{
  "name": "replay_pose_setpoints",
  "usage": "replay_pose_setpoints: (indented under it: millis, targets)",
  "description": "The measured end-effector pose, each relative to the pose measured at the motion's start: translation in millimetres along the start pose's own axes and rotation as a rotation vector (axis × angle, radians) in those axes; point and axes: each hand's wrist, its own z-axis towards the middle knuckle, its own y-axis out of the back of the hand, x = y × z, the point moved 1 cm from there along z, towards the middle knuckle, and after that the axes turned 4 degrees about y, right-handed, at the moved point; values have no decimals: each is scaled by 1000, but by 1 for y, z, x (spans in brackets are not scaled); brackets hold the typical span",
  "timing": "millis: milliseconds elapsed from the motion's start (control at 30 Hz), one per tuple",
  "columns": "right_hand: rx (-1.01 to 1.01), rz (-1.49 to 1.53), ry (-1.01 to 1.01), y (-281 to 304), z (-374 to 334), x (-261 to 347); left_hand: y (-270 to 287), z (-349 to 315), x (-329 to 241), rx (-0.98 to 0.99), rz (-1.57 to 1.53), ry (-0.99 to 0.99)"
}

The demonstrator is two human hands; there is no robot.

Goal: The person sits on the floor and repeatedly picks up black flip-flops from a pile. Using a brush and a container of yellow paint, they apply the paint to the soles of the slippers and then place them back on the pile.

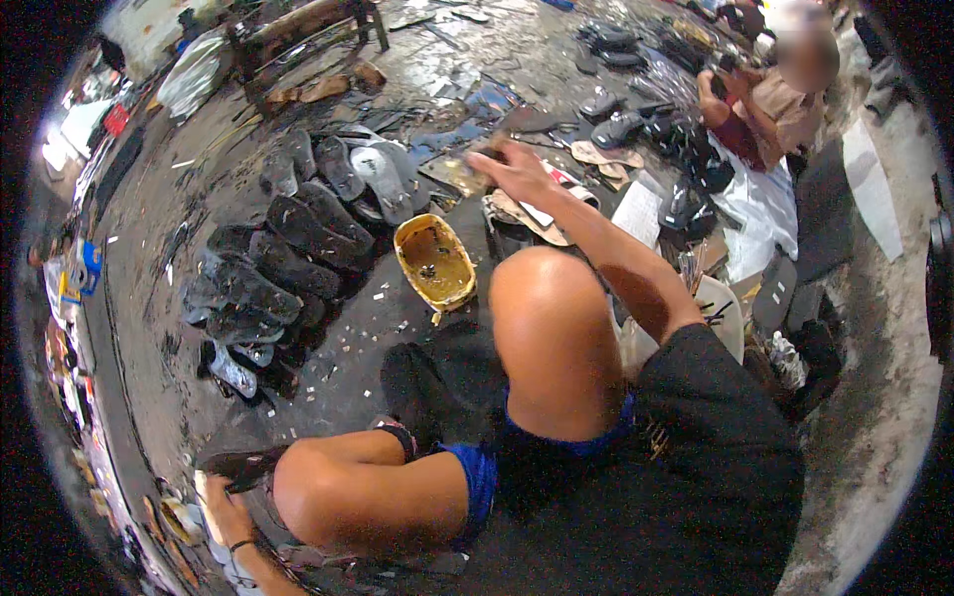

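Note:
My right hand (pixel 522 177) reaches forward past my raised knee, beyond a yellow tub (pixel 459 285) whose inside is coated in yellowish-brown residue. Its fingers are drawn together around something small and brownish, too blurred to name. Low on the left, beside my bent knee, my left hand (pixel 229 515) is closed at the edge of a dark shoe sole (pixel 237 464). A pale strip shows along that hand's outer side. Left of the tub stand rows of dark soles or shoe parts (pixel 298 233), some with grey faces (pixel 381 179).
Pale insole-shaped pieces (pixel 606 154) and papers (pixel 639 211) lie right of my reaching hand. A white bucket with sticks (pixel 722 313) stands by my right elbow. Black shoes (pixel 621 129) are heaped farther off, near another seated person (pixel 770 109). A wooden bench (pixel 298 30) stands at the back.

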Motion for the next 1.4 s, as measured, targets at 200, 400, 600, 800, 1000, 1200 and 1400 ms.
replay_pose_setpoints:
  millis: [200, 400, 600, 800, 1000, 1200, 1400]
  targets:
    - [-92, 197, 216, -40, 71, -33, -127, 24, -158, 256, -199, 34]
    - [47, 220, 167, -53, 77, -44, -221, -17, -230, 57, -363, 378]
    - [52, 28, 199, -101, 27, -65, -259, -23, -160, -241, -174, 450]
    - [312, -557, 338, -168, -20, -99, -214, 13, -258, -25, -613, 310]
    - [516, -433, 77, -100, -60, -78, -233, 4, -268, -48, -419, 225]
    - [513, -447, -104, -70, -86, -55, -298, 44, -269, 80, -515, 163]
    - [809, -494, -218, -57, -72, -43, -258, 94, -291, 299, -419, 252]
